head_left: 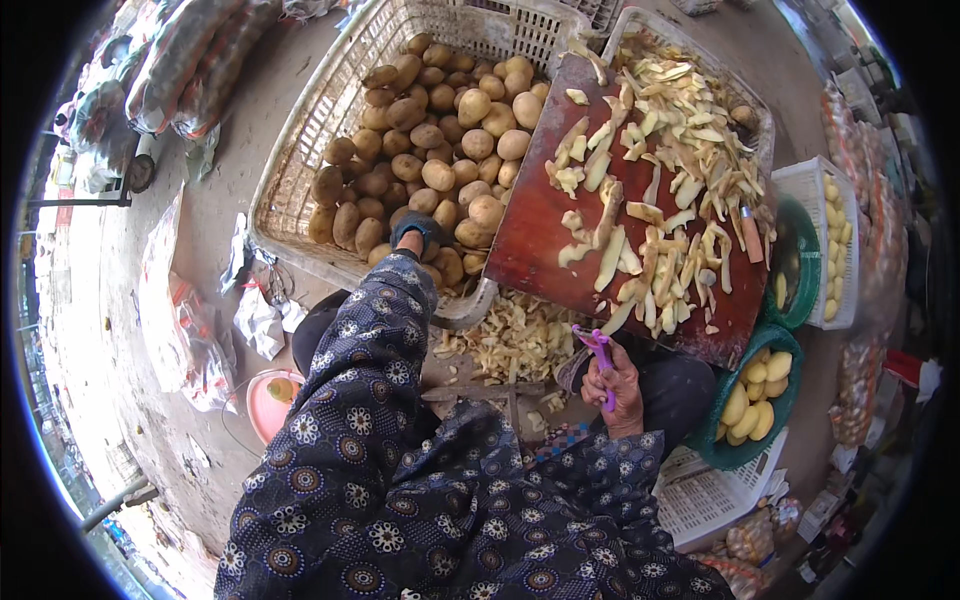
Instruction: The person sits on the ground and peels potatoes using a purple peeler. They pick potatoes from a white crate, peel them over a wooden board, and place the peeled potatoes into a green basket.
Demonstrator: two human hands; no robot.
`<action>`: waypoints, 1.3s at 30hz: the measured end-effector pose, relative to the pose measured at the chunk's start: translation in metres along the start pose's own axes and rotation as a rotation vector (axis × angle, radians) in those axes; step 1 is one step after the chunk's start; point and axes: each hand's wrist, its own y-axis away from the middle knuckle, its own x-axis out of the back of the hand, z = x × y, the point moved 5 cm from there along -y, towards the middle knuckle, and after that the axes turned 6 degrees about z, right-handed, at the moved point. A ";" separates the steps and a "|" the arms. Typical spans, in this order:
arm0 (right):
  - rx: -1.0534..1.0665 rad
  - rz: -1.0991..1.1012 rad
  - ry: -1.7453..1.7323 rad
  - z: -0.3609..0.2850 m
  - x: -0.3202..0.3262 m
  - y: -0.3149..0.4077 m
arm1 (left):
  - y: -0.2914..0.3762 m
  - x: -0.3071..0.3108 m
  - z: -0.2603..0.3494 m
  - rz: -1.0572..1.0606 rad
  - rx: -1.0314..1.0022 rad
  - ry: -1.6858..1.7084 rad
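Note:
My left hand (417, 226), in a dark glove, reaches into a large plastic crate (289, 191) and touches the unpeeled potatoes (439, 176) at its near side. Its fingers are mostly hidden, so whether they grip a potato is unclear. A purple vegetable peeler (602, 366) is held in my bare right hand (621, 390), blade end pointing away from me. Just beyond that hand lies a red board (525, 232), strewn with potato peelings (667, 277). On the board's right side rests a knife with a wooden handle (751, 235).
Peeled potatoes (750, 397) fill a green mesh-lined container (705, 439) at right. Behind it stand a green basin (806, 255) and a white crate (799, 180) with more peeled potatoes. Peelings (517, 337) cover the floor below the board. A pink bucket (262, 412) is at left.

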 end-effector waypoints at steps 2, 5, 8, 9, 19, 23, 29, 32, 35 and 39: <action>-0.017 -0.011 0.021 0.000 -0.001 0.001 | 0.002 -0.001 -0.005 -0.149 0.184 0.609; 0.003 -0.063 0.004 -0.004 -0.008 0.003 | 0.079 0.047 0.044 -0.327 -0.162 1.482; 0.107 -0.084 0.092 -0.015 -0.023 -0.001 | 0.168 0.081 0.084 -0.482 -0.660 1.734; 0.147 -0.074 0.126 -0.022 -0.029 -0.001 | 0.201 0.082 0.095 -0.507 -0.727 1.746; 0.653 0.148 0.891 -0.088 -0.091 -0.025 | 0.304 -0.010 0.138 -0.935 -0.164 2.030; 0.774 0.269 1.066 -0.084 -0.085 -0.019 | 0.281 -0.039 0.136 -0.665 -0.254 2.001; 0.892 0.423 1.191 -0.040 -0.080 0.038 | 0.271 -0.051 0.126 -0.449 -0.324 1.867; 1.016 0.479 1.067 -0.022 -0.056 0.046 | 0.289 -0.049 0.138 -0.727 -0.190 1.907; 0.752 0.433 0.804 -0.063 -0.053 0.029 | 0.309 -0.034 0.149 -0.983 -0.059 1.921; 0.628 0.274 0.699 -0.087 -0.043 -0.020 | 0.301 -0.050 0.158 -0.910 -0.036 1.949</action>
